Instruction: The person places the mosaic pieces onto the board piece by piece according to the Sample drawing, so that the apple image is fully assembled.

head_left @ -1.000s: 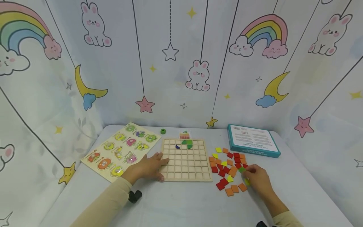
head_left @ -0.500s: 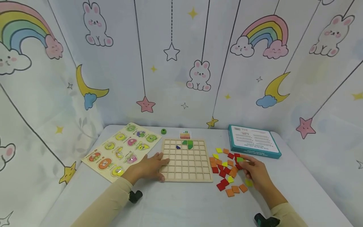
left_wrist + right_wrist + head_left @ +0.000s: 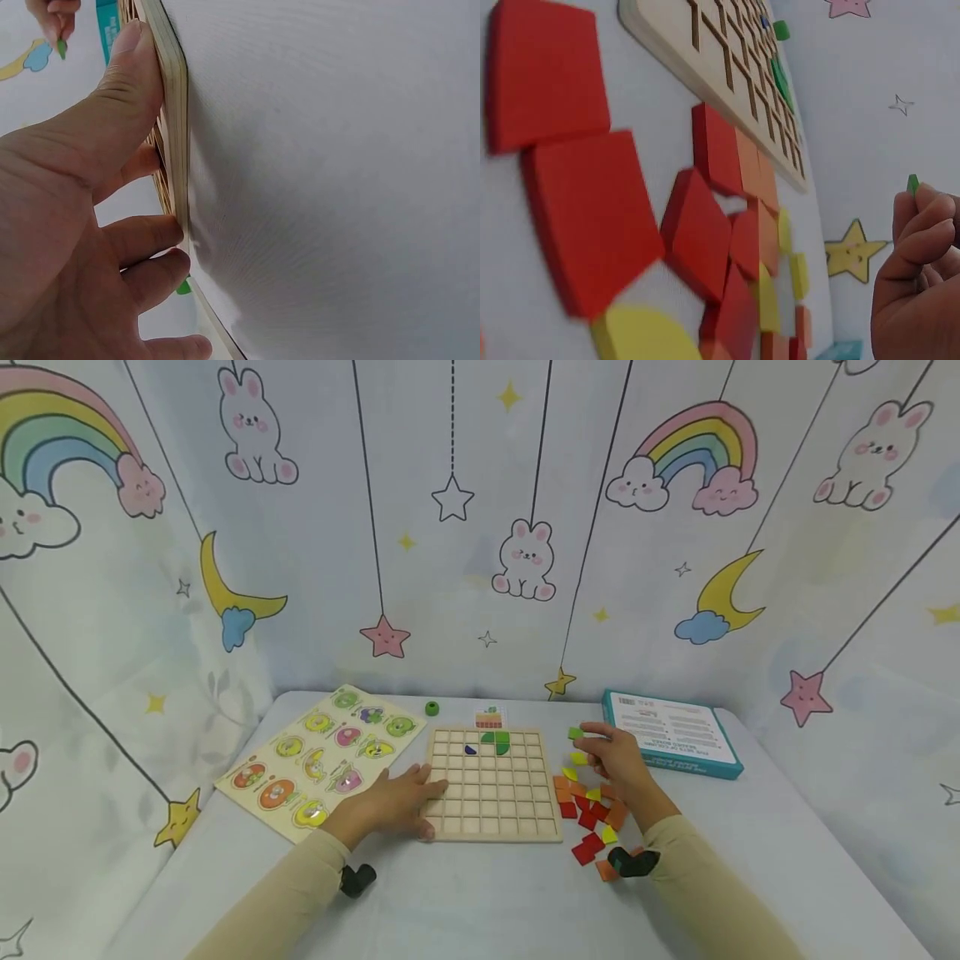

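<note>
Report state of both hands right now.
Left hand: open, fingers touching the wooden grid board.
Right hand: closed, pinching a small green piece.

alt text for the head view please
A right hand pinches a small green tile above a white table; the left hand touches a square pale wooden grid board, with red, orange and yellow tiles scattered right of it.

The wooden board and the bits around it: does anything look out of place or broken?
Nothing plainly broken that I can see. The small blue piece stands out a little, the only blue one visible on the wooden board, and the loose tiles to its right lie scattered at all angles.
</note>
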A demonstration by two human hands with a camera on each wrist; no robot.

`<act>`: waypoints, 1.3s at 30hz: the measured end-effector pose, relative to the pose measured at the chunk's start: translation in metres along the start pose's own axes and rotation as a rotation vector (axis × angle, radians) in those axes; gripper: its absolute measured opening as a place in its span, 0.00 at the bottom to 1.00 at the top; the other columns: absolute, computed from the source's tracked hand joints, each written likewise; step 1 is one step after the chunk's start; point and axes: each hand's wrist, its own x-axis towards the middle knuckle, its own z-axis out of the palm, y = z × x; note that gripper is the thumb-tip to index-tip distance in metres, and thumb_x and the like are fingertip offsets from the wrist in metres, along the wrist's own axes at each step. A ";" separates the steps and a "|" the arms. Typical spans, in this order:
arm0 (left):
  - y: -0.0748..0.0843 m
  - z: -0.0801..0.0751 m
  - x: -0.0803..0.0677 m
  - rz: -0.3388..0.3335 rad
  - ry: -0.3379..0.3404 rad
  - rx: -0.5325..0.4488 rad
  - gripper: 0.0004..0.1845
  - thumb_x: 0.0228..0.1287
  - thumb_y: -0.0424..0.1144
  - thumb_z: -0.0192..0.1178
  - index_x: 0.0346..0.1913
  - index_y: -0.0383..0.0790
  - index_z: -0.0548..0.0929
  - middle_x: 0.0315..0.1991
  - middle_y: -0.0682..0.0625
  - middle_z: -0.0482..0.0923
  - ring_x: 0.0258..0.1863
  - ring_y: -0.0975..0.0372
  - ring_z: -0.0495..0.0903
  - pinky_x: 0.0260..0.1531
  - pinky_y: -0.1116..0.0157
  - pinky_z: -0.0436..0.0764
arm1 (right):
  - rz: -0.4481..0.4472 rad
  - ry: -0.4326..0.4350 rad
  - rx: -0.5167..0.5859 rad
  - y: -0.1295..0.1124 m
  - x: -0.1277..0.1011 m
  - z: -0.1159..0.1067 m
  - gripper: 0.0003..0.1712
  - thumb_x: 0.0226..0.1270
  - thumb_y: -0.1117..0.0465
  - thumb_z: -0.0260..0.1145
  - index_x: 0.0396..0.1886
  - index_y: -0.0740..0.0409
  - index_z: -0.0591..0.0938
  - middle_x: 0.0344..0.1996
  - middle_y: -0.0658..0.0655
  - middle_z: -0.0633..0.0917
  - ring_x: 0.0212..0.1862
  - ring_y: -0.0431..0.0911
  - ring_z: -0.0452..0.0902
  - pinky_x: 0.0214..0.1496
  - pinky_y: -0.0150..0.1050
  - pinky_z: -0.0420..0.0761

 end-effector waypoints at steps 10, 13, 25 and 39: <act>0.000 0.000 -0.001 -0.002 0.011 -0.011 0.44 0.56 0.56 0.73 0.76 0.54 0.69 0.80 0.41 0.55 0.81 0.47 0.50 0.74 0.32 0.48 | -0.042 -0.092 -0.026 0.003 0.036 0.073 0.27 0.71 0.62 0.68 0.67 0.64 0.77 0.26 0.55 0.81 0.24 0.41 0.70 0.24 0.31 0.71; 0.000 0.001 -0.001 -0.001 0.016 -0.014 0.44 0.56 0.56 0.73 0.76 0.53 0.70 0.80 0.40 0.55 0.81 0.47 0.51 0.74 0.32 0.49 | -0.087 -0.144 -0.049 0.004 0.040 0.090 0.24 0.71 0.64 0.66 0.64 0.66 0.78 0.25 0.56 0.82 0.22 0.41 0.68 0.24 0.33 0.70; -0.001 0.002 -0.001 -0.006 0.014 -0.033 0.44 0.56 0.56 0.74 0.76 0.55 0.70 0.80 0.42 0.56 0.81 0.49 0.51 0.75 0.34 0.48 | -0.179 -0.135 -0.343 0.001 0.041 0.130 0.18 0.66 0.63 0.71 0.55 0.61 0.86 0.48 0.58 0.86 0.46 0.48 0.80 0.46 0.42 0.81; -0.002 0.001 -0.002 0.009 0.024 -0.022 0.44 0.56 0.57 0.73 0.76 0.54 0.70 0.80 0.41 0.56 0.81 0.48 0.52 0.74 0.32 0.49 | -0.267 -0.103 -0.503 -0.001 0.042 0.139 0.16 0.64 0.62 0.72 0.52 0.61 0.87 0.48 0.59 0.88 0.48 0.50 0.84 0.50 0.46 0.85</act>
